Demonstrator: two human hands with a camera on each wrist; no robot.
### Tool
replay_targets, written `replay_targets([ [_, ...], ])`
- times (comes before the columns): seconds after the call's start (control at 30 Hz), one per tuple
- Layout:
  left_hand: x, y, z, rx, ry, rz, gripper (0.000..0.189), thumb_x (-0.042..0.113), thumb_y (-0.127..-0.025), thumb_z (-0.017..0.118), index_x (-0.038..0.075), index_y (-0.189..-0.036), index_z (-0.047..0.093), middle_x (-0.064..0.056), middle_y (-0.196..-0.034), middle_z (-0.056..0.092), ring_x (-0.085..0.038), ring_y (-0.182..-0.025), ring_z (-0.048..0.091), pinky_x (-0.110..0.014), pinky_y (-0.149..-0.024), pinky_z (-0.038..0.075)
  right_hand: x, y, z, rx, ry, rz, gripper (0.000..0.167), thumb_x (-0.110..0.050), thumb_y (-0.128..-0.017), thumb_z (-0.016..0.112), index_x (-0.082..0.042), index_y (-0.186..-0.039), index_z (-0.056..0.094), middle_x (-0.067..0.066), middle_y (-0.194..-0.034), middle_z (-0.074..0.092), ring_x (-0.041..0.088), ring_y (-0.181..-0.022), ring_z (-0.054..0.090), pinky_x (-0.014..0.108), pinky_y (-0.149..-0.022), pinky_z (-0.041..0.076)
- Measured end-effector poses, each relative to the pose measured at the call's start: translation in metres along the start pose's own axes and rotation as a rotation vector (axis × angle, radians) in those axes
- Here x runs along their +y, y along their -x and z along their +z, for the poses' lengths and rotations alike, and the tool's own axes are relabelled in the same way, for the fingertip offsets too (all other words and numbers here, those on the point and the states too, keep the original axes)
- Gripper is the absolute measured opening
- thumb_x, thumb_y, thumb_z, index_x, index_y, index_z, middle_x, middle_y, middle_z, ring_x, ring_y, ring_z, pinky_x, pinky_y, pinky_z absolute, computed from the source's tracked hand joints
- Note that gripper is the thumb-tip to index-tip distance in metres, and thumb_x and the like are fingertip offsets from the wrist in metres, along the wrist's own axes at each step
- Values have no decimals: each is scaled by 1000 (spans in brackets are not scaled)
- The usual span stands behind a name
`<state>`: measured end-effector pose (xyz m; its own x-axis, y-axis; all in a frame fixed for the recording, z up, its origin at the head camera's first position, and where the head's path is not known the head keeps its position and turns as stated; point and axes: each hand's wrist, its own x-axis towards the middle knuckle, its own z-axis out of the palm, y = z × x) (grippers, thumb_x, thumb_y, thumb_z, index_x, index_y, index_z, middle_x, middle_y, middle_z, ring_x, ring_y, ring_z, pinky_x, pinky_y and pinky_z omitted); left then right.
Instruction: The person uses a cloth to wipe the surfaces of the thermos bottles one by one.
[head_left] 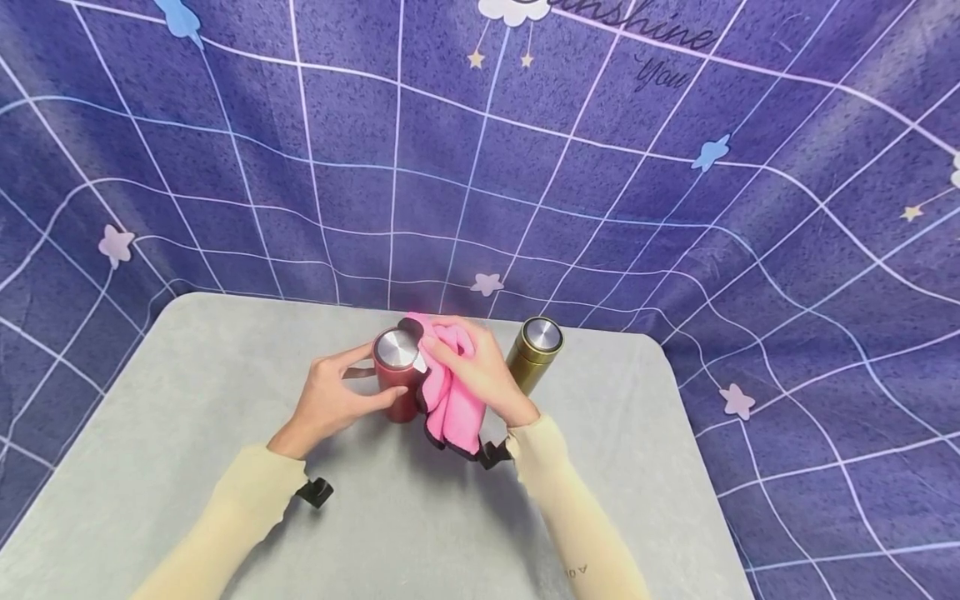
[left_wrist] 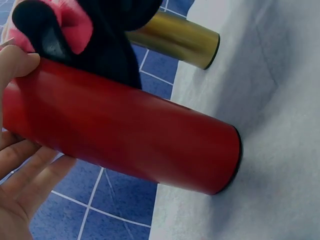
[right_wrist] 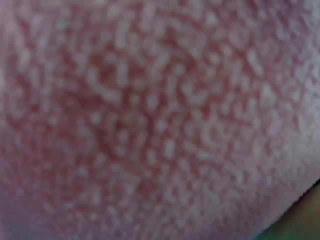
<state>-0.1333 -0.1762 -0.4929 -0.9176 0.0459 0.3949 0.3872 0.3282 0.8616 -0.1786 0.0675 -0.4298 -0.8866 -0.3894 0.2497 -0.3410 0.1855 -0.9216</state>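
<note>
A red vacuum flask [head_left: 400,404] with a silver disc on its lid is upright on the table. My left hand [head_left: 330,396] holds it from the left, thumb across the front; in the left wrist view the fingers lie along the red wall [left_wrist: 125,125]. My right hand [head_left: 483,367] grips a folded pink cloth [head_left: 457,417] with black edging and presses it to the right side of the flask's lid. Pink fabric [right_wrist: 160,120] fills nearly all of the right wrist view, hiding the right fingers there.
A gold vacuum flask [head_left: 534,354] with a silver-topped lid stands just right of the right hand, partly behind it. The grey table [head_left: 375,533] ends at the back against a blue-purple curtain [head_left: 450,192] with a grid and stars.
</note>
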Motion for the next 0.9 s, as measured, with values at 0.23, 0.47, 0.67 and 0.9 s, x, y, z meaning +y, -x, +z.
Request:
replay_targets([
  [0.23,3,-4,-1,23,3,44,65,10,-72,100,9,-133,77,-9,-122,79,-26,-92,80,-26,-80,66,0,22,9,81,-31,-31,31,-20,-98,79,-11,-127,73,4,-106,76,14,-100,67,30,-96,56],
  [0.47,7,-10,1,56,12,47,67,8,-70,101,11,-133,77,-6,-120,80,-20,-97,79,-27,-81,66,-3,37,22,155,25,-92,35,-20,-96,84,-14,-126,67,2,-104,71,15,-93,64,27,-84,56],
  [0.67,10,-11,3,80,17,56,68,4,-68,100,8,-132,78,-7,-119,80,-20,-92,79,-22,-79,65,-7,42,32,232,153,-197,37,-21,-94,85,-14,-124,66,-1,-117,66,14,-105,62,29,-91,55],
  [0.9,12,-11,6,87,17,24,66,1,-69,96,6,-132,77,-11,-119,80,-26,-85,81,-19,-76,64,-15,45,39,316,382,-314,36,-26,-91,88,-14,-119,68,2,-120,63,16,-102,67,29,-86,61],
])
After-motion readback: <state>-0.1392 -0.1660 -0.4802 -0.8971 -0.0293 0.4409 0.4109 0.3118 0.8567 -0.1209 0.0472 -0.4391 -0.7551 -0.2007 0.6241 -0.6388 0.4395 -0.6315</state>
